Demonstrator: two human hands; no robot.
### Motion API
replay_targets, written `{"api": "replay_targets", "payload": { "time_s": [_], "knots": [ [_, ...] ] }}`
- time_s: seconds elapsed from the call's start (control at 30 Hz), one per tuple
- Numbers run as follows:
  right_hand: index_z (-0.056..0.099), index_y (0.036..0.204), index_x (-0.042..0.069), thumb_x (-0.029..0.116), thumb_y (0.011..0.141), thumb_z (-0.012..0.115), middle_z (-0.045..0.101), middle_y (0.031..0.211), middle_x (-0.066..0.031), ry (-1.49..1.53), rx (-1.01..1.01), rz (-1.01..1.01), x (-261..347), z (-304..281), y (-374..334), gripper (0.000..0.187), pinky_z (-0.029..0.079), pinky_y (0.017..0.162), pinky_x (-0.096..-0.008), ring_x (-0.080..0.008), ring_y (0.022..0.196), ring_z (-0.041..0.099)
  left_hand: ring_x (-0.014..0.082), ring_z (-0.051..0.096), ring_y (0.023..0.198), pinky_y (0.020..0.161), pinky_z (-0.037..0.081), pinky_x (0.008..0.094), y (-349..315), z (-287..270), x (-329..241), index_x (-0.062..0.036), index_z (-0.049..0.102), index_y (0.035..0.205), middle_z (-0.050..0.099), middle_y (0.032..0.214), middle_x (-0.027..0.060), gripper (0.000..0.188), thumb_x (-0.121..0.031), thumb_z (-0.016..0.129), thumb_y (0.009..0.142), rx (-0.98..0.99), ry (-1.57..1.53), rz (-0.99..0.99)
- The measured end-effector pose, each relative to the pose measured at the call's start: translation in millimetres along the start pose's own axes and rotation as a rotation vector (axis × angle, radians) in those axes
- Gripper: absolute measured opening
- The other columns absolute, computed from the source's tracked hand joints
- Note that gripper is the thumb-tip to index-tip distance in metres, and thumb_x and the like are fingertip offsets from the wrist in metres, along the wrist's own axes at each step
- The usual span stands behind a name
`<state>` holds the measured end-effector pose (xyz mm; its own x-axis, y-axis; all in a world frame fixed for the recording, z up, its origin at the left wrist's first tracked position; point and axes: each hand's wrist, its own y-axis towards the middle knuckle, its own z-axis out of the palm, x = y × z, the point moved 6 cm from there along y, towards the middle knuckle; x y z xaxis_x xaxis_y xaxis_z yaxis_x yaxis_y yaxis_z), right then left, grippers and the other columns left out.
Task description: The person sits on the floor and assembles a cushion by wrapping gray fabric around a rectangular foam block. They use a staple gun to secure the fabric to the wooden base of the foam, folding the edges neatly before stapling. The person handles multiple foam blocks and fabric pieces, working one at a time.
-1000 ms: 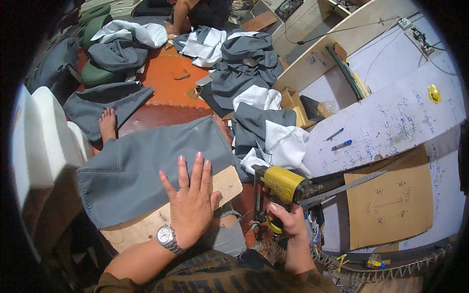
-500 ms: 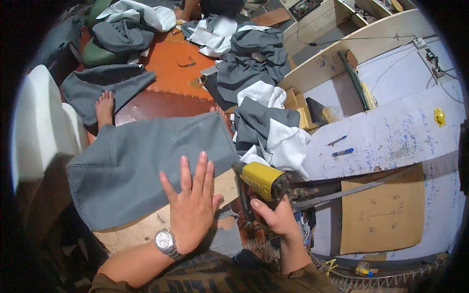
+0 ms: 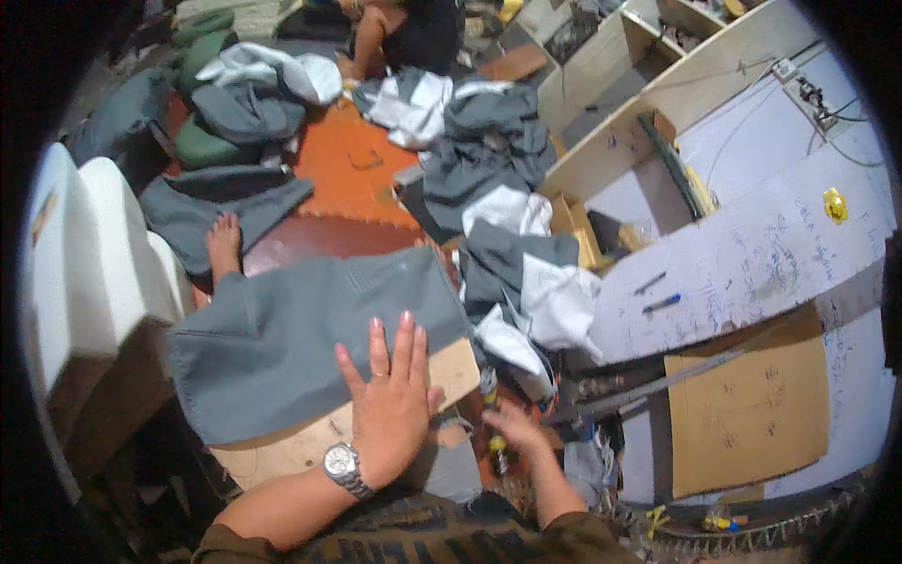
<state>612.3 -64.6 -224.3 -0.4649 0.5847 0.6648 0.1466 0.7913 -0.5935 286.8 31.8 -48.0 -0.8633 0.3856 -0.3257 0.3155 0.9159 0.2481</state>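
Head view: where are the hands?

"The left hand (image 3: 393, 423) lies flat, fingers spread, across the smooth grey stitched cover (image 3: 301, 348) and the pale wooden board (image 3: 282, 460) along its near edge. The right hand (image 3: 515, 428) blurs beside a partly hidden yellow tool (image 3: 497, 446); I can't tell its grip."

"Doing this well?"

"Press evenly; smooth wrinkles."

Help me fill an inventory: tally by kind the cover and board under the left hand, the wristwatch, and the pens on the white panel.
Grey cover under the left hand: 1
Wooden board: 1
Wristwatch: 1
Pens: 2
Total: 5
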Motion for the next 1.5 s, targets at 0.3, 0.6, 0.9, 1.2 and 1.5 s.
{"api": "replay_targets", "payload": {
  "time_s": [0.3, 0.6, 0.9, 1.2, 1.5],
  "knots": [
    [0.06, 0.144, -0.001, 0.041, 0.108, 0.064, 0.069, 0.125, -0.0138, 0.082, -0.288, -0.295, 64.8, -8.4, 59.7, 0.056, 0.051, 0.098, -0.0389, -0.0234, 0.11, 0.064, 0.0411, 0.03, 0.162, 0.127, 0.017, 0.0741, -2.4, -15.3, 13.3, -0.0013, 0.051, 0.158, 0.042, 0.17, 0.0169, 0.081, -0.044, 0.075, 0.093, -0.042, 0.048, 0.039],
    [0.073, 0.135, 0.003, 0.043, 0.105, 0.067, 0.074, 0.13, -0.0215, -0.067, -0.532, -0.642, 261.4, 41.7, 80.6, 0.051, 0.049, 0.108, -0.0415, -0.0318, 0.125, 0.068, 0.0481, 0.019, 0.164, 0.128, 0.015, 0.0708, -118.8, -103.0, 124.1, 0.0014, 0.058, 0.151, 0.025, 0.175, 0.0274, 0.077, -0.046, 0.077, 0.093, -0.144, 0.186, -0.482],
    [0.075, 0.131, 0.009, 0.043, 0.093, 0.077, 0.073, 0.13, -0.0219, -0.225, -0.695, -0.793, 324.0, 35.3, 31.8, 0.051, 0.05, 0.11, -0.0525, -0.0428, 0.125, 0.066, 0.0537, 0.042, 0.15, 0.125, 0.035, 0.0509, -148.0, -75.2, 134.6, 0.0013, 0.056, 0.148, 0.034, 0.164, 0.0381, 0.054, -0.02, 0.068, 0.1, -0.497, -0.434, -0.451],
    [0.069, 0.141, 0.009, 0.03, 0.097, 0.076, 0.071, 0.139, -0.0192, -0.823, 0.416, -1.22, 470.0, 236.5, -1.4, 0.049, 0.053, 0.109, -0.0456, -0.0369, 0.126, 0.069, 0.0449, 0.049, 0.147, 0.124, 0.037, 0.0472, -141.9, -60.1, 132.3, 0.0065, 0.039, 0.16, 0.049, 0.157, 0.0331, 0.06, -0.014, 0.058, 0.107, -0.582, -0.61, -0.483],
    [0.08, 0.124, 0.009, 0.029, 0.093, 0.079, 0.076, 0.115, -0.027, -0.476, 0.44, -1.081, 456.9, 244.7, -7.5, 0.036, 0.055, 0.098, -0.0508, -0.0472, 0.109, 0.072, 0.0207, 0.065, 0.13, 0.113, 0.048, 0.0359, -179.6, -26.3, 177.1, 0.0037, 0.057, 0.15, 0.069, 0.14, 0.0176, 0.046, 0.001, 0.058, 0.104, -0.434, -1.038, -0.591]
  ]
}}
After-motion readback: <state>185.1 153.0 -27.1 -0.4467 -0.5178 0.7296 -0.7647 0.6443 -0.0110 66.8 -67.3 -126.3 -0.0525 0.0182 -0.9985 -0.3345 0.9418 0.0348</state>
